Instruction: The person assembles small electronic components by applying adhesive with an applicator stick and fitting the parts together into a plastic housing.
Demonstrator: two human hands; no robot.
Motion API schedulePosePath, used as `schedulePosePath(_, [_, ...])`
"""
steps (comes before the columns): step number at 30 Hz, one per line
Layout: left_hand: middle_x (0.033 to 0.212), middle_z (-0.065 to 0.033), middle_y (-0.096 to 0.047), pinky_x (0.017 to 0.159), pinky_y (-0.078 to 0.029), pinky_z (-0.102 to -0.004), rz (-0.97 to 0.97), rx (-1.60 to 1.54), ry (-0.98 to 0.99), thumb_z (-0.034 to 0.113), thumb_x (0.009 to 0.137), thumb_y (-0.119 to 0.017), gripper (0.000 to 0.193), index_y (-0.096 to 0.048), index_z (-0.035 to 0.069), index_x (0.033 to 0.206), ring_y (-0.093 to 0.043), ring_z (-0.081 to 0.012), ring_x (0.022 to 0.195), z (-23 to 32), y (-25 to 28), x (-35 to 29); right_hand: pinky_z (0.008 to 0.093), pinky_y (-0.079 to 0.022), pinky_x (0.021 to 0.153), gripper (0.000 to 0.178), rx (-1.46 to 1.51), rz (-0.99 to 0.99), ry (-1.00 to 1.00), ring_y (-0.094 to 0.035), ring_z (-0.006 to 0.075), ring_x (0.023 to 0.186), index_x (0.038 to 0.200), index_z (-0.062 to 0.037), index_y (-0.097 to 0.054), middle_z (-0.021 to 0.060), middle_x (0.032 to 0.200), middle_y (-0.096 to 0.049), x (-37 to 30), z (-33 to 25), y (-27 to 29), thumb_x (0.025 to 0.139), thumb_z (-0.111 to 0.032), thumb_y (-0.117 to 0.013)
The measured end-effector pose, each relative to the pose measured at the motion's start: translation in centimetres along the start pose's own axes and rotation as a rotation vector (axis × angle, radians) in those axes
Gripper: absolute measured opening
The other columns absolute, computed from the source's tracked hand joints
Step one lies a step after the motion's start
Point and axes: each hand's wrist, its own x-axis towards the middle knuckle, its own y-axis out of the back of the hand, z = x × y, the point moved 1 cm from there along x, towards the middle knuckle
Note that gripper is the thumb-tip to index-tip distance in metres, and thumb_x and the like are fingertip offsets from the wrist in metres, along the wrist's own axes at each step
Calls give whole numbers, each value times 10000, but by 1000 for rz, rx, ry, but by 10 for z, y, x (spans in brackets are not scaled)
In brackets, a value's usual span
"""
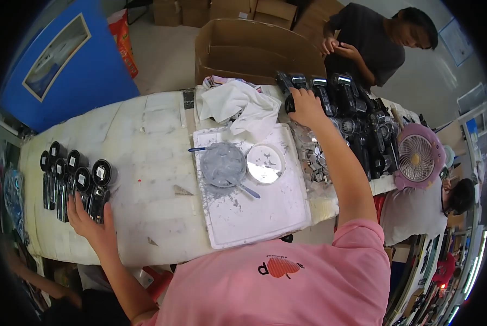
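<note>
Both hands grip black parts [303, 87] on white table [145, 141].

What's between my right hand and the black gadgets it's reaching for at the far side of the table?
Nothing visible. The right hand already rests on the near end of the pile of black devices; the white cloth lies off to its left, clear of the reach.

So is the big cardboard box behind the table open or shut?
Open: the cardboard box has its flaps up and its inside wall showing. Its contents are hidden from this angle.
</note>
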Motion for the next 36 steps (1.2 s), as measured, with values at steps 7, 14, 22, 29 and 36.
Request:
schedulePosePath(7, [1440, -215, -372, 1087, -251, -500, -39, -181, -18, 178, 823, -697, 656, -417, 22, 1395, -336, -389, 1320, 32, 10, -5, 545, -448, 920, 716, 60, -69, -69, -460, 362, 1206, 1343, -158, -487, 128, 1222, -534, 9, -1, -2, 692, -211, -780])
schedulePosePath(14, [1439, -217, -358, 1078, -244, -512, -136, -239, -101, 176, 814, -704, 684, -391, -5, 1394, -314, -402, 1318, 56, 8, -9, 518, -447, 924, 577, 245, 62, -100, -441, 386, 1170, 1208, -182, -633, 146, 1204, -526, 1, 10, -12, 643, -175, -751])
schedulePosePath(22, [1440, -231, -347, 1075, -241, -515, -156, -290, -107, 165, 806, -709, 697, -382, -10, 1395, -310, -405, 1317, 64, 9, -10, 309, -534, 723, 310, 1502, 20, -385, -653, 173, 803, 1069, 38, -655, 58, 888, -668, -7, 16, 29, 777, -62, -686])
schedulePosePath(29, [1429, -248, -355, 1049, -268, -532, -178, -441, -280, 228, 785, -738, 698, -414, 15, 1365, -341, -420, 1295, 112, 23, -4, 377, -553, 835, 443, 2045, -222, -186, -653, 239, 962, 1218, 28, -558, 139, 1070, -651, -86, -48, 86, 831, -186, -552])
schedulePosePath(36, [1216, -190, -536, 922, -371, -496, -447, -614, -637, 321, 602, -815, 811, -506, 0, 1280, -520, -371, 1088, 179, 54, 1, 287, -426, 951, 388, 1796, -824, 334, -547, 139, 1083, 1226, -20, -593, 63, 1176, -600, -161, -128, 95, 843, -83, -607])
